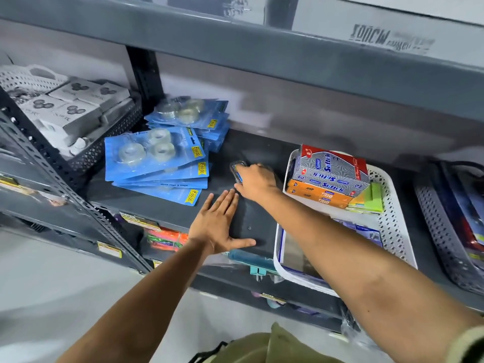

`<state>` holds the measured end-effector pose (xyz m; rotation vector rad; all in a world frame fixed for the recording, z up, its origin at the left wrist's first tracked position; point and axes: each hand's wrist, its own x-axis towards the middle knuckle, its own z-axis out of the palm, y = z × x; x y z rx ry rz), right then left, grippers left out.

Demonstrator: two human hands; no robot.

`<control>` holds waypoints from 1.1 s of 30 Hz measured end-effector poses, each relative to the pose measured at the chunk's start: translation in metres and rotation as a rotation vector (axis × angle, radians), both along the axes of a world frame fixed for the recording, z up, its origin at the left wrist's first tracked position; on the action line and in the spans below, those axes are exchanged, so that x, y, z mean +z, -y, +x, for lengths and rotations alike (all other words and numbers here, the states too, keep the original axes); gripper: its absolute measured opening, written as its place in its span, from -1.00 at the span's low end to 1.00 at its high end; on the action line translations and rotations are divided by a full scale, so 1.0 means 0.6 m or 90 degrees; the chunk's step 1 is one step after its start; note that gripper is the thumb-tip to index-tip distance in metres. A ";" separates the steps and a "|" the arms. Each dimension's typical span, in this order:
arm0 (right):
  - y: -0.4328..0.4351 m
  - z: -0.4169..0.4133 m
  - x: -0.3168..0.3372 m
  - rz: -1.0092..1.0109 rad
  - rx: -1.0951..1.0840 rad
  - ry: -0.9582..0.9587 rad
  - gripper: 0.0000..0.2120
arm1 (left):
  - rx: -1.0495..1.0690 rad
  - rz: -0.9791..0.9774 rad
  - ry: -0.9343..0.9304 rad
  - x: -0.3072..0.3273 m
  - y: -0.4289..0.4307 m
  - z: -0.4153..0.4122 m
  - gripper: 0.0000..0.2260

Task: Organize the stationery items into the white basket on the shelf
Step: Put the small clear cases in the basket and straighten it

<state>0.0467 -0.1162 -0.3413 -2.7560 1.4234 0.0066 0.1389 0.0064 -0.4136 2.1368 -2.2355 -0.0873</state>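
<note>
A white perforated basket [392, 226] sits on the dark shelf [167, 205] at the right. It holds a grey and red Softek box [330, 166] stacked on orange boxes [317, 196], and green sticky notes [372, 200]. My right hand [255, 183] lies over a small clear-packed blue item [237, 170] on the shelf just left of the basket, fingers curled around it. Flat on the shelf near its front edge rests my left hand [220, 225], fingers spread and holding nothing. Blue blister packs of tape [157, 163] lie piled at the left.
A dark basket [104, 142] with white boxes stands at the far left behind an upright post. Another grey basket [445, 244] sits at the far right. The upper shelf beam [262, 51] hangs close overhead. Lower shelves hold coloured goods.
</note>
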 end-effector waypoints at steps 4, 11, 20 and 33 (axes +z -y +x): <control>-0.001 -0.008 0.008 0.085 -0.063 0.145 -0.73 | 0.000 0.002 0.010 -0.001 0.001 0.000 0.14; -0.024 -0.069 0.075 0.706 -0.242 0.604 -0.77 | -0.002 -0.006 0.016 -0.003 0.000 0.001 0.13; -0.079 -0.180 0.137 0.969 -0.136 0.720 -0.78 | -0.001 -0.007 0.016 0.004 -0.005 -0.003 0.09; -0.103 -0.266 0.163 0.836 -0.168 0.609 -0.74 | 0.008 0.013 0.011 0.003 -0.005 -0.003 0.11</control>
